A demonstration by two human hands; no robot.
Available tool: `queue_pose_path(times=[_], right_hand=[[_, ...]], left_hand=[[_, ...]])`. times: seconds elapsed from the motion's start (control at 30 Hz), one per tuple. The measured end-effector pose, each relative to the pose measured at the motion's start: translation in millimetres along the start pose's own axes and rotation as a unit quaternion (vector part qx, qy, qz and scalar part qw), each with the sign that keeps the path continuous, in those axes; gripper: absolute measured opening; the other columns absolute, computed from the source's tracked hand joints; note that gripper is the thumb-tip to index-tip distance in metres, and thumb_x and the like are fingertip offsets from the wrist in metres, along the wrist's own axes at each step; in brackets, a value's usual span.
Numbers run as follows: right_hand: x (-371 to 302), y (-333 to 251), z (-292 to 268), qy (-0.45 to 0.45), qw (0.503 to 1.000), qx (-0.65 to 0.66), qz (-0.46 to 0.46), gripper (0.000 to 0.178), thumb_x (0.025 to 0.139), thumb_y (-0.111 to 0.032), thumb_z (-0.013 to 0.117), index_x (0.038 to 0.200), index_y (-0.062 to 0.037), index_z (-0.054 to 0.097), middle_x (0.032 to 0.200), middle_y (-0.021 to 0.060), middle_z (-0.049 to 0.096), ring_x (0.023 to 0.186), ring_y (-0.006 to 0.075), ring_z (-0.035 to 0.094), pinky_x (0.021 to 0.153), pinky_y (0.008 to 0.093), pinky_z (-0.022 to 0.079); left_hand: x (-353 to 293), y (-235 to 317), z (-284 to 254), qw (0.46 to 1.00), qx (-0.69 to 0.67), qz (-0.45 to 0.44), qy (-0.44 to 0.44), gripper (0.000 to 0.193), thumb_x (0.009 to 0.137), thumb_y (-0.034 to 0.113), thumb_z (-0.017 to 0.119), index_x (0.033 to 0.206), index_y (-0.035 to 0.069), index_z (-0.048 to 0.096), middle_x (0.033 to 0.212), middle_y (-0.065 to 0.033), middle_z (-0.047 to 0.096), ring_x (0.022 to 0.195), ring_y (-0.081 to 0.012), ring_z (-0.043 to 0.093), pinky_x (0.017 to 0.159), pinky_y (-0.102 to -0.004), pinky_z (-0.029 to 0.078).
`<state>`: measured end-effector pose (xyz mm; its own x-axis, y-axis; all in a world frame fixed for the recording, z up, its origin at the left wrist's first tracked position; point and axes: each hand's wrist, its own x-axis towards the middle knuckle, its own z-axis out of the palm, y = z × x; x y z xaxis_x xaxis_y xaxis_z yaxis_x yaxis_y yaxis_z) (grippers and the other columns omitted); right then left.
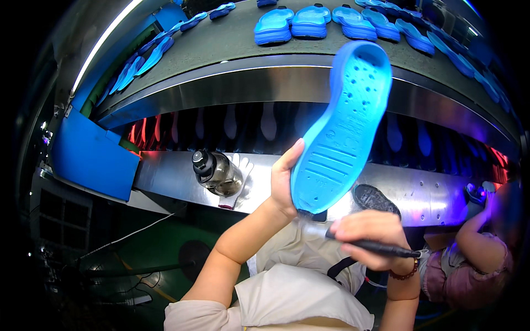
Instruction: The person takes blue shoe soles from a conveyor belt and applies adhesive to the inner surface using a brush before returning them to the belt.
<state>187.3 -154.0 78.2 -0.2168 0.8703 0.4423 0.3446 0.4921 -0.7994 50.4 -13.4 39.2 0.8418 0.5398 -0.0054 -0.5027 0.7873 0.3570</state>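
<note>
A bright blue shoe sole (pixel 345 138) stands tilted up in front of me, its inner face with holes and ridges toward me. My left hand (pixel 284 182) grips it by the lower left edge. Closed around a black pen-shaped tool (pixel 386 248) is my right hand (pixel 370 234), just below the sole's lower end. A cord seems to join the tool's rear end. Motion smears the tool's pale front tip, so I cannot tell whether it touches the sole. A dark sole (pixel 378 199) lies on the metal bench (pixel 414 190) behind my right hand.
A dark drink bottle (pixel 218 174) stands on the bench beside a white glove (pixel 241 171). Beyond, a belt (pixel 221 41) carries several blue soles (pixel 273 26). At the right, a co-worker's arm (pixel 477 240) reaches toward a purple light. A blue panel (pixel 91 151) stands at left.
</note>
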Motion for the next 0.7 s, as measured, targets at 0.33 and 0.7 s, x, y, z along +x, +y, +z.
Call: queue_pose_path(times=[0.33,0.7], right_hand=[[-3,-6,-33,-0.224,0.966,-0.112,0.065,0.022,0.073,-0.001,0.067,0.095,-0.0049,0.065,0.096,0.0101,0.067,0.084,0.0226,0.066,0.074,0.0281,0.053],[-9,6,-62,-0.136,0.983,-0.098,0.069,0.02,0.071,-0.003,0.068,0.091,-0.0037,0.064,0.092,0.0114,0.067,0.083,0.0254,0.065,0.071,0.0318,0.052]], left_hand=[[-7,17,13,0.905,0.311,-0.289,0.029,0.051,0.086,0.035,0.056,0.115,-0.006,0.051,0.105,-0.0177,0.058,0.089,-0.0205,0.059,0.076,-0.0308,0.05],[-14,24,15,0.892,0.319,-0.315,0.059,0.054,0.088,0.041,0.052,0.12,-0.003,0.05,0.112,-0.0173,0.056,0.097,-0.0222,0.058,0.083,-0.033,0.048]])
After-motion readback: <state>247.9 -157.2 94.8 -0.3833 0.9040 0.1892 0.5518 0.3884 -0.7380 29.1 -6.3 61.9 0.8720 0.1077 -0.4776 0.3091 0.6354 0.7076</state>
